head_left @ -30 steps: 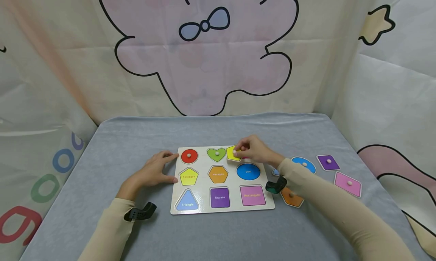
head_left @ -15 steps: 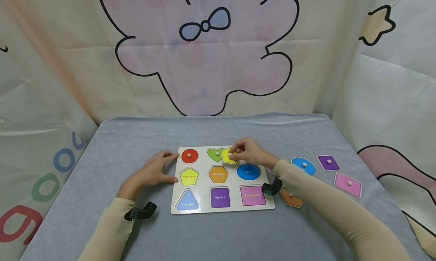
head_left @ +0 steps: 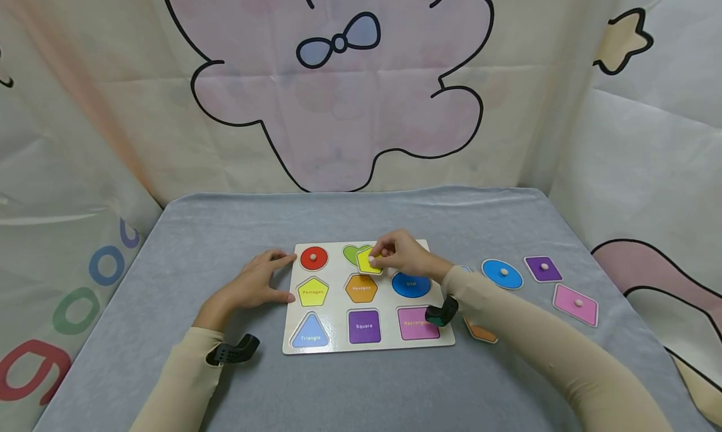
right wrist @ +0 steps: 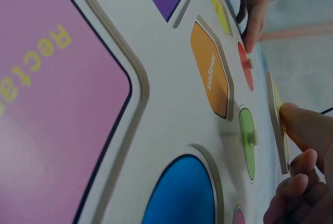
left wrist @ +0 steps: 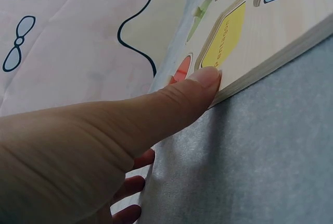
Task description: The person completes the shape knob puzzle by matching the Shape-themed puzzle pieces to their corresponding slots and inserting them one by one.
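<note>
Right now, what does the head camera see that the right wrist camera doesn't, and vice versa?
Only the head view shows the triangle slot and, right of the board, the loose blue oval piece, purple square piece and pink rectangular piece.
Only the right wrist view shows the knob on the green heart piece and a small pink patch at the bottom edge.
Both show the board, left hand, red circle piece, and the right hand holding the yellow pentagon piece.

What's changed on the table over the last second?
The right hand has carried the yellow pentagon piece leftward and slightly toward the person; in the head view it now hides part of the green heart piece. Nothing was picked up or released. The left hand stayed at the left edge of the puzzle board.
</note>
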Action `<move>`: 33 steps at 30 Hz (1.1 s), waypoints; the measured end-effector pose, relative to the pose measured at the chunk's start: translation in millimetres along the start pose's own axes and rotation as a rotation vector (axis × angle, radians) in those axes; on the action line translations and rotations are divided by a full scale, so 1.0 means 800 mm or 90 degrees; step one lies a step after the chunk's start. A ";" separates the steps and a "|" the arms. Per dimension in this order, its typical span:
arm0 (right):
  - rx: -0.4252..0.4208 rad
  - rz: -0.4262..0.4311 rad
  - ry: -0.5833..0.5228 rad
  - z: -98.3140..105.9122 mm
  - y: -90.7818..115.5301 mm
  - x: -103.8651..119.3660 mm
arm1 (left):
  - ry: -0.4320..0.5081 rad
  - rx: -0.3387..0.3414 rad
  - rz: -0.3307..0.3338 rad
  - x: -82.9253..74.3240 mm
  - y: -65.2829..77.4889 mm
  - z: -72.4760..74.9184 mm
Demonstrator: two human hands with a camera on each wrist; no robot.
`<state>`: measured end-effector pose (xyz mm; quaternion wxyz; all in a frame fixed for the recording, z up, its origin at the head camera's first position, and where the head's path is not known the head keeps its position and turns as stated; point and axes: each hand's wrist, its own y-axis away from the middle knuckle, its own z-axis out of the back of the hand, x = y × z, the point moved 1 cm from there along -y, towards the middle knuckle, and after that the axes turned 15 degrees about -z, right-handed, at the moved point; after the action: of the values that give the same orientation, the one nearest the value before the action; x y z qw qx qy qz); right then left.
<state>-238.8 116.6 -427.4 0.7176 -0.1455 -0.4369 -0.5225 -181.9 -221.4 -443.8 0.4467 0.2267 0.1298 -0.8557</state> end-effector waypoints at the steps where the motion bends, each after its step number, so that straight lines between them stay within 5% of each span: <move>1: 0.003 0.002 -0.001 -0.001 -0.001 0.001 | 0.000 0.000 -0.001 0.000 0.000 0.000; 33: 0.069 -0.016 -0.010 -0.044 -0.012 0.031 | 0.000 0.004 0.003 -0.001 -0.001 0.003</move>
<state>-228.5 73.8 -431.2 0.7143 -0.1052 -0.4722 -0.5057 -182.5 -221.2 -441.3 0.4482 0.2281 0.1265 -0.8550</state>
